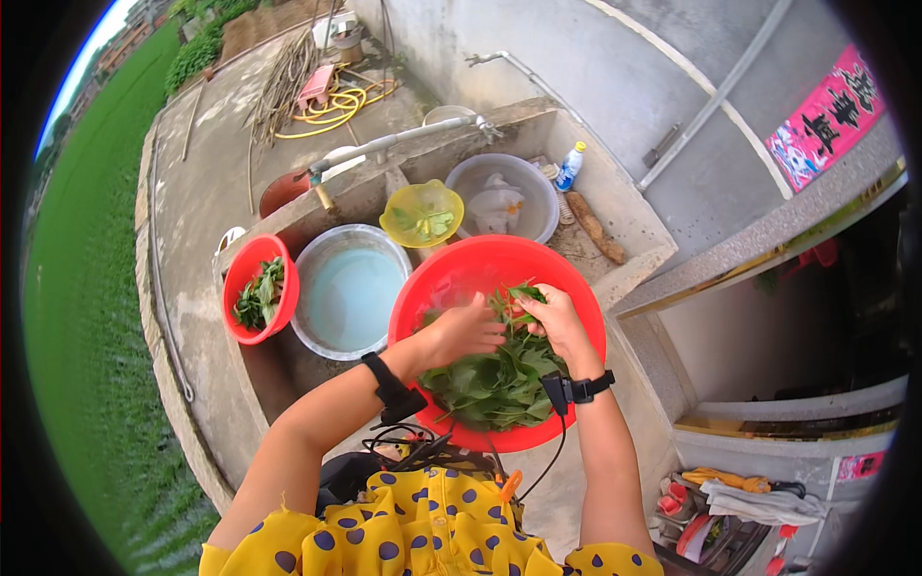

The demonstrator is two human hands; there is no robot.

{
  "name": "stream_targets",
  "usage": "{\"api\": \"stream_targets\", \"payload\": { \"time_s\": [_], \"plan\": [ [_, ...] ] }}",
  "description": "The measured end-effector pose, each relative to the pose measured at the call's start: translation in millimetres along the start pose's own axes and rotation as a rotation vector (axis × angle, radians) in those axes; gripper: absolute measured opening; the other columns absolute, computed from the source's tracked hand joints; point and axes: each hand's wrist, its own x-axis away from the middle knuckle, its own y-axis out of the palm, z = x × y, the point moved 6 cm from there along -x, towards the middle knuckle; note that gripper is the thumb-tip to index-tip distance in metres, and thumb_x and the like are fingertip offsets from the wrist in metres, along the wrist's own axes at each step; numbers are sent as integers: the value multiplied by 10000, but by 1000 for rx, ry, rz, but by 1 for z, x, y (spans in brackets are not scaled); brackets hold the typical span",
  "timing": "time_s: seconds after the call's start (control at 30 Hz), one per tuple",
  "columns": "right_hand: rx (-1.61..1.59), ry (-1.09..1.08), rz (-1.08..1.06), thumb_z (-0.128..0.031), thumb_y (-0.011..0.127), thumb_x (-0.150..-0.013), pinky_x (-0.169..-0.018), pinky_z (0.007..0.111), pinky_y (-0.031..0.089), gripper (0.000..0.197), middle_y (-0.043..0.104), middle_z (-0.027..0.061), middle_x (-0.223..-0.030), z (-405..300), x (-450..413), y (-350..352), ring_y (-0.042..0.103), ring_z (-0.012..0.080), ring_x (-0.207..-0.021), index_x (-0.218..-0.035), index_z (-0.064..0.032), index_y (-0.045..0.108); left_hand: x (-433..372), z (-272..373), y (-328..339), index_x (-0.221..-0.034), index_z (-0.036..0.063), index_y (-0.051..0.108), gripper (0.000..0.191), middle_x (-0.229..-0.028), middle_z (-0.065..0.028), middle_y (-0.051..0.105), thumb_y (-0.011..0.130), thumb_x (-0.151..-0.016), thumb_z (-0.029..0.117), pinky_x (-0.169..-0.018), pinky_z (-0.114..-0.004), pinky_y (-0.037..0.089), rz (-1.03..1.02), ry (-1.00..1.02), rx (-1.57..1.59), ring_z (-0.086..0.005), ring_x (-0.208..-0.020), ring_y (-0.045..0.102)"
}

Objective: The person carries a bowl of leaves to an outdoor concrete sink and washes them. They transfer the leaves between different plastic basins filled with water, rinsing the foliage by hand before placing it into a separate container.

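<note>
A large red plastic basin (497, 252) stands before me, holding a heap of leafy green vegetables (497, 385). Over its right side, my right hand (562, 320) pinches a small sprig of greens (524, 297) between thumb and fingers. My left hand (464, 331) hovers above the heap, slightly blurred. Its fingers are extended towards the sprig, and nothing shows in them. To the left, a smaller red bowl (292, 299) contains more greens. A yellow bowl (392, 216) with several leaves rests beyond the large basin.
A concrete sink (634, 248) holds a basin of water (353, 288) and a translucent basin (500, 201) with soaking contents. A tap (317, 183) ends above the left compartment. A bottle (569, 167) and a brown elongated piece (594, 227) lie at the right. Cables (414, 443) hang near my waist.
</note>
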Motion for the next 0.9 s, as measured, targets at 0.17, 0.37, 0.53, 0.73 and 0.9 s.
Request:
{"api": "stream_targets", "payload": {
  "time_s": [0.17, 0.37, 0.53, 0.73, 0.9],
  "plan": [
    [244, -109, -158, 8, 562, -888, -589, 219, 523, 211, 615, 20, -972, 21, 9, 11, 595, 82, -799, -1073, -16, 661, -13, -4, -7, -1312, 28, 432, 438, -1293, -166, 523, 374, -1040, 367, -1050, -427, 416, -166, 118, 384, -298, -1202, 526],
    [366, -53, -98, 34, 551, -878, -600, 243, 552, 219, 612, 36, -974, 25, 16, 3, 611, 104, -791, -1062, -15, 659, -3, 7, -13, -1227, 23, 481, 262, -1179, -104, 583, 492, -972, 78, -1000, -352, 458, 16, 208, 341, -218, -1095, 576],
    [296, -20, -72, 7, 570, -890, -591, 245, 550, 225, 618, 44, -991, 28, 13, 7, 606, 102, -785, -1106, -9, 629, -10, -5, -26, -1207, 2, 497, 284, -1142, -114, 594, 518, -924, 12, -972, -339, 473, 45, 188, 292, -211, -1058, 592],
    [353, -252, -29, -149, 644, -922, -576, 220, 516, 262, 603, -2, -945, 23, 27, 46, 557, 60, -754, -1154, -37, 592, -10, -25, -28, -1179, -7, 524, 331, -1111, -114, 626, 632, -867, -10, -923, -339, 517, 73, 133, 155, -209, -1011, 637],
    [235, -90, 16, -125, 625, -907, -518, 219, 484, 285, 582, 30, -952, 52, 23, 30, 583, 95, -733, -1166, -23, 563, 5, -29, -18, -1188, -35, 494, 368, -1079, -122, 612, 649, -856, -10, -893, -335, 526, 64, 89, 154, -214, -1007, 635]
  ]
}}
